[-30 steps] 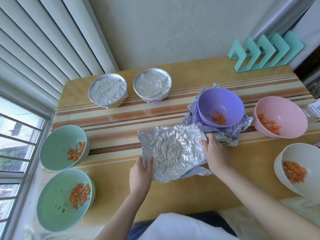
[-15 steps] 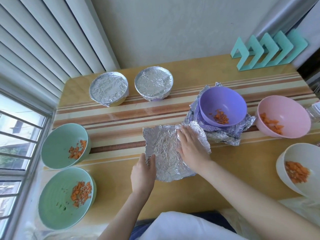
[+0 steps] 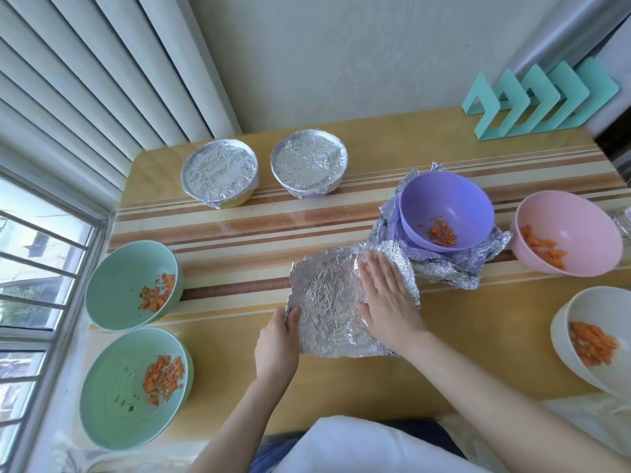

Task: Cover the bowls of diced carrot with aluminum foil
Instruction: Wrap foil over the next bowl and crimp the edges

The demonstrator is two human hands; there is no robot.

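Two hands work one crinkled foil sheet at the table's centre: the left hand pinches its 8 o'clock edge, and the right hand lies flat, fingers straight, pressing. Smooth outward gently, since foil probably tears. The white bowl at 4 o'clock is cropped; the purple bowl at 2 o'clock hides its base in the foil pile.

No lettering, label or number is legible (the foil sheet included).
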